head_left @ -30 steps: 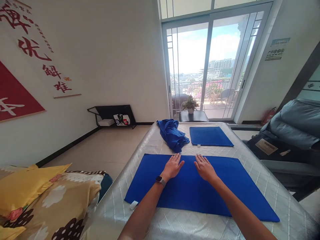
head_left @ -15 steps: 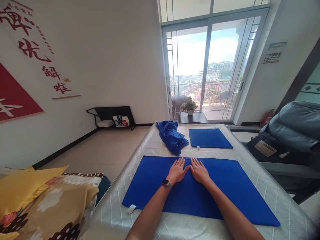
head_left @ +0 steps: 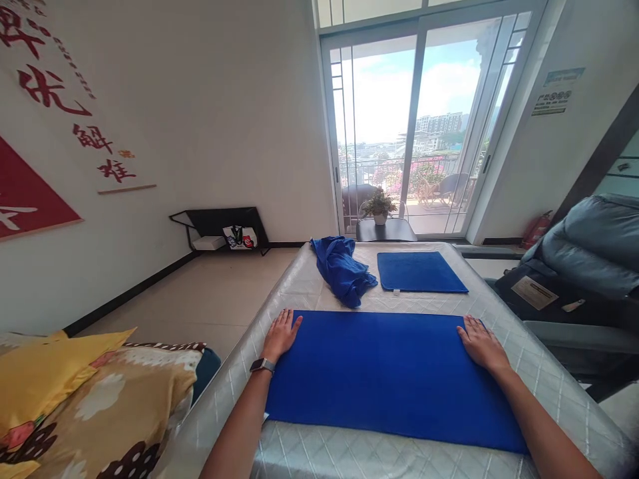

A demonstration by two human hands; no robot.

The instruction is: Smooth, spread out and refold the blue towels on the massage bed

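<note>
A large blue towel (head_left: pixel 374 376) lies spread flat in front of me, one long side towards me. My left hand (head_left: pixel 281 338) rests flat on its far left corner, fingers stretched out, a watch (head_left: pixel 262 364) on that wrist. Over at the far right corner, my right hand (head_left: pixel 483 344) also lies flat with its fingers extended. Beyond the towel, a crumpled blue cloth (head_left: pixel 343 271) sits at the left, and a smaller blue towel (head_left: pixel 422 271), folded flat with a white tag, sits at the right.
Everything lies on a table with a silvery quilted cover (head_left: pixel 349 452). Left of it are a yellow pillow (head_left: pixel 54 369) and a patterned blanket (head_left: pixel 120 399). A dark recliner (head_left: pixel 594 246) stands at the right. Behind the table a potted plant (head_left: pixel 380 205) stands on a chair (head_left: pixel 386 230).
My hands have slid apart from the middle of the towel's far edge, the left one to its left corner and the right one to its right corner. Both remain flat.
</note>
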